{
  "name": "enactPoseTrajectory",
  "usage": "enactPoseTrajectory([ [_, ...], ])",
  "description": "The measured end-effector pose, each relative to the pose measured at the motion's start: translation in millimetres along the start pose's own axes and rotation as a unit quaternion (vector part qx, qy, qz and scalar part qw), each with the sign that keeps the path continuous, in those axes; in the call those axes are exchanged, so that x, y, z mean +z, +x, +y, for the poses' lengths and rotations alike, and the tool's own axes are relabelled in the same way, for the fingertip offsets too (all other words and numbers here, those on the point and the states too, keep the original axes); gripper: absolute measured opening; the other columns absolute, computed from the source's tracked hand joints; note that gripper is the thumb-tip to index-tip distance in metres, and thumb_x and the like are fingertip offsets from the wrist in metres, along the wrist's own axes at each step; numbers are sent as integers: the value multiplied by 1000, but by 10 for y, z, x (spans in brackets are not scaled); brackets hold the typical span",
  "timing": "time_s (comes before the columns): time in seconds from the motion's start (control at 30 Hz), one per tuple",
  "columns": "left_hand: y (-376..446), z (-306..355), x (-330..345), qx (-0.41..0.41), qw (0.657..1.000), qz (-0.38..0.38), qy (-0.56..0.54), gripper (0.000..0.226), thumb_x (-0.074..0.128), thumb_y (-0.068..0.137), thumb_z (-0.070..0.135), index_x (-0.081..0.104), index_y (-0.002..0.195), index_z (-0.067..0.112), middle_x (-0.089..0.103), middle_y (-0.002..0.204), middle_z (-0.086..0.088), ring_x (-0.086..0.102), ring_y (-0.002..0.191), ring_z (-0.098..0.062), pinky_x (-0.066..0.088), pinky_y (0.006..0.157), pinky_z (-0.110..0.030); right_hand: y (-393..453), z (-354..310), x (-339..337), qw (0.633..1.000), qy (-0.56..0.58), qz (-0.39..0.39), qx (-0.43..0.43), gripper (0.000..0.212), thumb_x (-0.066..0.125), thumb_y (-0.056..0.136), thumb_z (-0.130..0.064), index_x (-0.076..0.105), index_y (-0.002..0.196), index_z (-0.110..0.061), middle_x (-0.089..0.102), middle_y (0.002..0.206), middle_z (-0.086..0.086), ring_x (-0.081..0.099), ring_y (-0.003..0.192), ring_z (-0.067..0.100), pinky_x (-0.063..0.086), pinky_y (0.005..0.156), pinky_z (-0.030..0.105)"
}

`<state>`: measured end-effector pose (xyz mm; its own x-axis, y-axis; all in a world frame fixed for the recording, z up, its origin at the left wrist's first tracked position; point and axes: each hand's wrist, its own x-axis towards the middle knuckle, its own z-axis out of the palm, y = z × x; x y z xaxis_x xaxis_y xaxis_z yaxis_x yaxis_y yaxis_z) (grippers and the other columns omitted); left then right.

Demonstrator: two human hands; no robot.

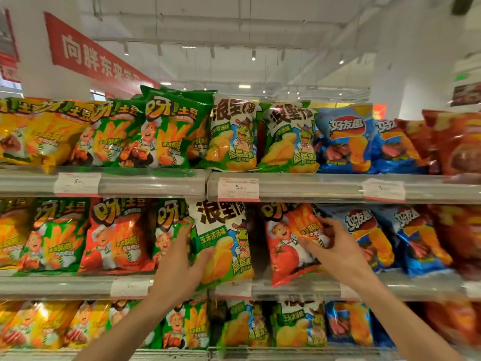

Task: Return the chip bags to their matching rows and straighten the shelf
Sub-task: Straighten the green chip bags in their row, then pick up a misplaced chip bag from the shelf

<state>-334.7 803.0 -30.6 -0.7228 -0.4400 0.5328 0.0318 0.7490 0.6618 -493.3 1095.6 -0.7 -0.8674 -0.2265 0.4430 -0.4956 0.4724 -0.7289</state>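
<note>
On the middle shelf (78, 285), my left hand (182, 264) grips the left edge of a white-and-green chip bag with a frog figure (223, 238). My right hand (333, 246) pinches a red tomato chip bag (289, 246) that leans forward, its bottom over the shelf's front rail. That red bag stands between the frog bag and blue bags (372, 235). Another red tomato bag (117, 235) stands further left among green chip bags (57, 235).
The top shelf (156, 183) carries yellow, green, frog, blue and red bags in rows. The bottom shelf (299, 350) holds yellow, green, frog and blue bags. Price tags (238, 188) hang on the rails. A red banner (91, 53) hangs above left.
</note>
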Motion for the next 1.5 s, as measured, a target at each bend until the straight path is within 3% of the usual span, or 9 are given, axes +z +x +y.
enactPoseTrajectory([
  [0.07, 90, 65, 151, 8, 1000, 0, 0, 73, 57, 91, 58, 26, 151, 29, 54, 126, 18, 63, 95, -11, 49, 86, -32, -90, 63, -178, 1000, 18, 14, 2, 77, 72, 65, -73, 43, 129, -41, 53, 107, -30, 52, 91, -14, 41, 68, 12],
  [0.23, 352, 236, 480, -18, 1000, 17, -12, 59, 60, 94, 47, 37, 142, 22, 57, 117, 11, 60, 106, -15, 48, 83, -32, -302, 220, -460, 999, 23, 30, 24, 78, 71, 66, -73, 39, 131, -45, 45, 110, -32, 46, 97, -13, 38, 70, 13],
  [0.47, 407, 280, 853, -89, 987, -63, 117, 78, 51, 94, 57, 17, 150, 14, 42, 142, -17, 60, 113, -41, 52, 84, -48, -499, 325, -596, 998, 46, 14, 50, 73, 74, 64, -73, 43, 124, -45, 55, 111, -32, 53, 95, -19, 39, 69, 8],
  [0.57, 449, 302, 884, -90, 976, -117, 160, 89, 50, 91, 64, 9, 155, 17, 37, 148, -17, 56, 120, -41, 48, 92, -46, -518, 386, -587, 997, 46, 8, 63, 78, 73, 61, -76, 43, 125, -43, 55, 113, -29, 54, 98, -12, 43, 75, 14],
  [0.67, 407, 338, 785, -69, 981, -84, 163, 82, 52, 90, 62, 19, 150, 17, 39, 142, -16, 59, 114, -40, 50, 86, -44, -509, 448, -558, 995, 59, -5, 82, 86, 72, 57, -81, 43, 128, -41, 57, 117, -19, 56, 105, 0, 51, 87, 31],
  [0.83, 153, 452, 678, -12, 995, -96, 27, 66, 55, 89, 61, 34, 144, 29, 56, 120, 4, 64, 91, -13, 56, 82, -39, -538, 364, -448, 991, 94, -24, 90, 83, 67, 53, -88, 45, 122, -47, 60, 103, -20, 61, 85, -5, 46, 65, 16],
  [1.03, -271, 717, 591, -59, 954, -226, -187, 61, 59, 70, 82, 31, 125, 75, 57, 118, 33, 68, 100, 1, 60, 82, -32, -663, 235, -108, 982, 160, -82, 53, 76, 66, 56, -87, 41, 124, -64, 56, 114, -21, 57, 99, -5, 51, 84, 28],
  [1.23, -550, 568, 313, -104, 956, -182, -204, 70, 66, 85, 58, 32, 146, 45, 66, 110, 16, 74, 82, -16, 62, 73, -41, -880, 80, 257, 976, 175, -123, 26, 74, 61, 59, -90, 35, 125, -70, 52, 117, -35, 51, 108, -10, 45, 87, 27],
  [1.5, -790, -8, -636, -116, 964, -120, -206, 69, 67, 87, 54, 33, 147, 45, 71, 99, 19, 73, 91, -9, 61, 70, -31, -1113, -655, 999, 963, 196, -187, -14, 74, 64, 63, -85, 38, 128, -62, 55, 119, -31, 57, 104, -11, 52, 86, 24],
])
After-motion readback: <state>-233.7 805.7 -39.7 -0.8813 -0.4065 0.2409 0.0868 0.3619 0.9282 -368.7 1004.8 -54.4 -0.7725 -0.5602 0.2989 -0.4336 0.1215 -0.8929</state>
